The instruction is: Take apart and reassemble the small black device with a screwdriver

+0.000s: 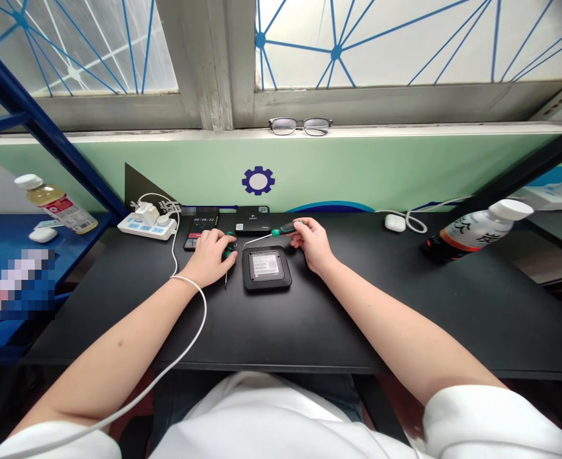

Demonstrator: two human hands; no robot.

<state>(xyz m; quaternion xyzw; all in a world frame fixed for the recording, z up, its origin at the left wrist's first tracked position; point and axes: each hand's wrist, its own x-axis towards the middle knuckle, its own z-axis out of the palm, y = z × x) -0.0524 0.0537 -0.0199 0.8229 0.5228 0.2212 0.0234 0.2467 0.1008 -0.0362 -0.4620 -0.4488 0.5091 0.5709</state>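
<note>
My right hand (313, 245) is closed round the dark and green handle of a screwdriver (284, 229). Its thin shaft points left, and the tip hovers near the upper left corner of a square black device (267, 268). That device lies flat on the desk with a pale printed label facing up. To its left, my left hand (210, 258) grips a second screwdriver (229, 250) by a green handle, partly hidden by the fingers. The shaft of this one points down toward the desk.
Behind my hands lie a phone (200, 229) with a timer and a flat black box (252, 220). A power strip (147, 225) sits at left, its white cable (205, 312) crossing my left wrist. A bottle (476, 231) and earbud case (395, 222) stand right.
</note>
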